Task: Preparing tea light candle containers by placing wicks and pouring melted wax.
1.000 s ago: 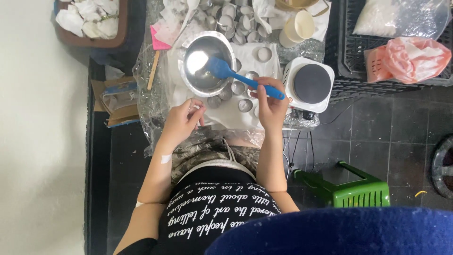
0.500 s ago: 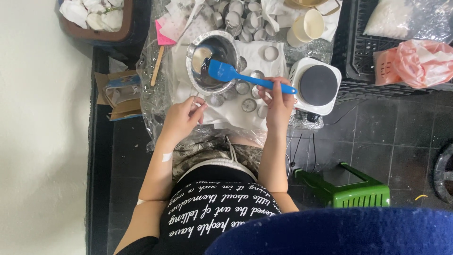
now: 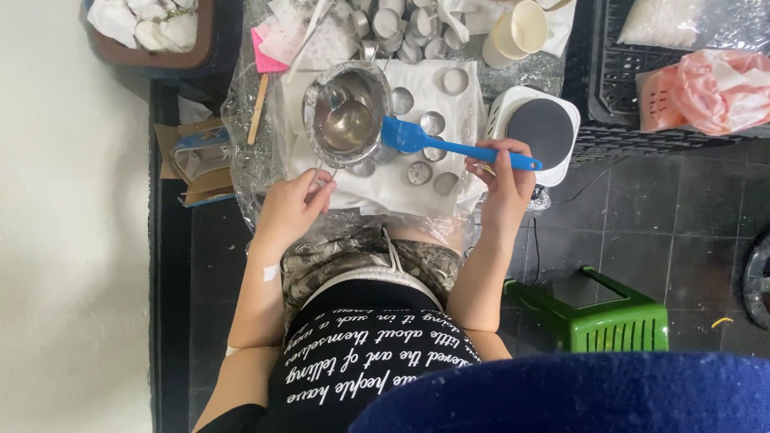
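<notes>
I'm gripping the blue spatula [image 3: 449,147] in my right hand [image 3: 505,183], scraping the metal pot [image 3: 346,114]; left hand [image 3: 293,204] pinching its handle; pouring next needs steadiness.

Blue spatula [image 3: 449,147] lying level, blade touching metal pot [image 3: 346,122] rim

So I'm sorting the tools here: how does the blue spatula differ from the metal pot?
The blue spatula is flat, long and matte; the metal pot is round, deep and shiny. The right hand grips the spatula's handle; the left hand pinches the pot's thin handle. The spatula's blade rests on the pot's rim.
</notes>
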